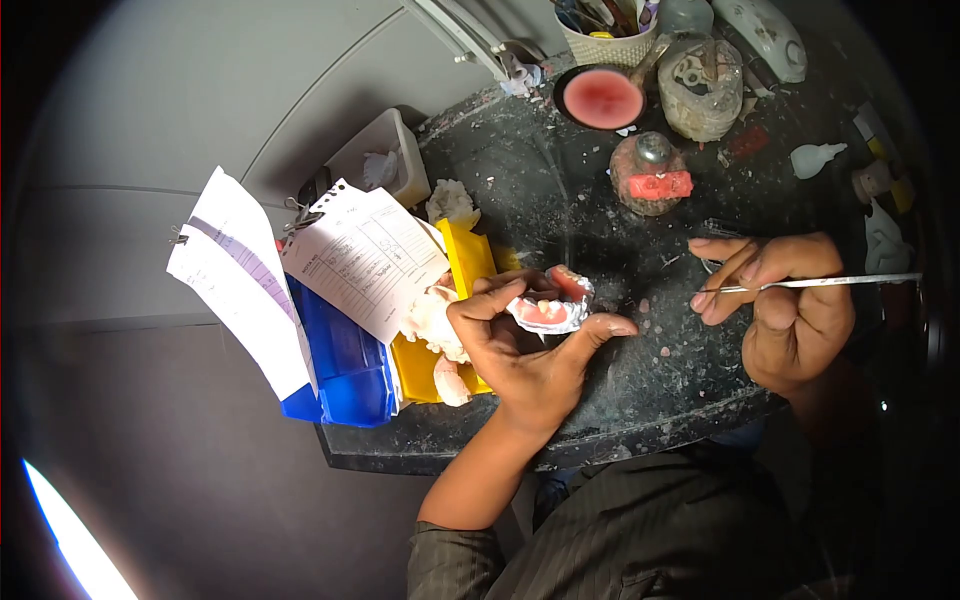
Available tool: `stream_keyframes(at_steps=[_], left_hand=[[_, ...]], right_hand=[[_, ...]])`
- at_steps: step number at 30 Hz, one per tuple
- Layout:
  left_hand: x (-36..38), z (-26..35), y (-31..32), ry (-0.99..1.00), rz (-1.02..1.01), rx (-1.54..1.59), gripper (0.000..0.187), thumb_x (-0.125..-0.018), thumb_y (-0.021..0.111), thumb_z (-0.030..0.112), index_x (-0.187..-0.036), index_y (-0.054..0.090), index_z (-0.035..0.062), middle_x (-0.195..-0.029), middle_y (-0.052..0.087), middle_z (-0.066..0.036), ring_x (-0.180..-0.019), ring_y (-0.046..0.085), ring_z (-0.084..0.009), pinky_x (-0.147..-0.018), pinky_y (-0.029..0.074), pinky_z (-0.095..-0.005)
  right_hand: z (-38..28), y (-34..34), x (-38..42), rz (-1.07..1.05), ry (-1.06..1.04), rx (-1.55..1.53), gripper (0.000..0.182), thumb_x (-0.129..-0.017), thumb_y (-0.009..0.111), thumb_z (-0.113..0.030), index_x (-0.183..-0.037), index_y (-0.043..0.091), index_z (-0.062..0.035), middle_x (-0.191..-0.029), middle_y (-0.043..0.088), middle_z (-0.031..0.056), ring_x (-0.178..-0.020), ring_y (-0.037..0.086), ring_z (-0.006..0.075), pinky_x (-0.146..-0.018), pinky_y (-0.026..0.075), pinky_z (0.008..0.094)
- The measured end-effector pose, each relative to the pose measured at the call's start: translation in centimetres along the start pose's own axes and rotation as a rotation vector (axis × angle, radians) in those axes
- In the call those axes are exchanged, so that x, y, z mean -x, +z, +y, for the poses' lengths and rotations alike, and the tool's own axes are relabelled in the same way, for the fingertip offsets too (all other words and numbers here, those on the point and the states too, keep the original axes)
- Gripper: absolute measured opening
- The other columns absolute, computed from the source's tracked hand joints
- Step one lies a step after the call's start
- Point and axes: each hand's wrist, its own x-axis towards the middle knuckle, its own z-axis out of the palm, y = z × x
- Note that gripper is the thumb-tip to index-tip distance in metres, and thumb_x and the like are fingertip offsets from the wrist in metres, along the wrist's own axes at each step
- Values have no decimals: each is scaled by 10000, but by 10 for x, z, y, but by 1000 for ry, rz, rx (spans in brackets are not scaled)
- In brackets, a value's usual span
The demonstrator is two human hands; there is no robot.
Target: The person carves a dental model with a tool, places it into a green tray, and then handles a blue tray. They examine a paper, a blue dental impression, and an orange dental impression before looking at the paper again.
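My left hand is closed around a dental model, a white horseshoe-shaped cast with pink wax and a few pale teeth on it. Its thumb sticks out to the right, and the fingers curl behind the cast. To the right, my right hand grips a thin metal wax carver between thumb and fingers, the handle pointing right. The carver's tip is apart from the model. Beyond both hands stands a spirit burner with a round metal cap and a pink wax strip on it.
A dark pan of pink wax, a cloudy jar and a tool cup stand at the back. On the left are yellow and blue bins, papers and a white tray. A small white bulb lies right.
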Motion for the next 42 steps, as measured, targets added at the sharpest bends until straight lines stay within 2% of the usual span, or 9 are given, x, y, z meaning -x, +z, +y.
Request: stream_keyframes(at_steps=[9, 12, 14, 18, 26, 30, 32, 35, 42], left_hand=[[-1, -1, 0, 51, 25, -16, 819, -609, 970, 62, -1182, 385, 76, -1100, 594, -152, -919, 637, -204, -860, 552, -346], [-1, 0, -1, 56, 31, -39, 820, -610, 970, 65, -1182, 383, 76, -1091, 599, -150, -917, 639, -201, -862, 552, -348], [-1, -2, -1, 58, 36, 1, 815, -617, 968, 69, -1183, 382, 75, -1079, 607, -148, -914, 643, -203, -863, 554, -351], [-1, -1, -1, 63, 45, -23, 804, -629, 961, 63, -1185, 380, 74, -1066, 616, -148, -914, 649, -209, -861, 557, -359], [-1, -2, -3, 84, 58, 9, 795, -642, 953, 59, -1185, 373, 69, -1035, 632, -163, -905, 656, -222, -864, 559, -378], [-1, 1, -2, 73, 60, 3, 797, -640, 954, 59, -1183, 372, 69, -1030, 633, -163, -908, 657, -221, -864, 558, -377], [-1, 1, -1, 47, 74, 16, 803, -632, 961, 68, -1178, 373, 70, -1024, 628, -151, -902, 651, -210, -858, 557, -366], [0, 3, -1, 32, 84, -4, 811, -623, 968, 79, -1173, 373, 73, -1026, 617, -140, -889, 646, -197, -847, 556, -350], [2, 9, -5, 7, 56, -145, 816, -595, 983, 78, -1155, 390, 74, -1019, 587, -106, -891, 628, -164, -802, 537, -302]], right_hand=[[0, -1, 2, -31, -34, -30, 385, -945, 653, -296, -1070, 521, 44, -916, 576, 89, -726, 700, 143, -868, 598, 384], [-4, -1, 4, 8, 90, -63, 403, -929, 675, -313, -1063, 537, 41, -918, 587, 89, -785, 706, 163, -818, 592, 341], [2, -3, 4, -20, -10, 5, 405, -921, 690, -321, -1057, 551, 33, -927, 595, 94, -848, 708, 183, -772, 577, 297], [1, -1, 4, -13, -7, 13, 396, -923, 690, -323, -1049, 558, 28, -930, 599, 93, -864, 698, 172, -759, 565, 268], [-1, -2, 4, -2, 36, -22, 330, -957, 663, -247, -1067, 545, 41, -949, 621, 131, -645, 642, 87, -714, 575, 259], [3, -1, 3, -8, -21, -27, 317, -962, 657, -231, -1069, 543, 45, -939, 620, 133, -657, 652, 95, -733, 587, 269], [1, -2, 4, -3, 43, -27, 311, -962, 659, -221, -1063, 543, 49, -925, 616, 128, -658, 658, 103, -764, 598, 287], [4, -1, 2, -14, -24, -26, 305, -962, 660, -214, -1066, 546, 48, -938, 621, 135, -661, 662, 106, -737, 594, 276], [2, 1, 4, -7, 16, -35, 304, -964, 658, -213, -1070, 550, 51, -943, 624, 136, -661, 663, 106, -719, 585, 262]])
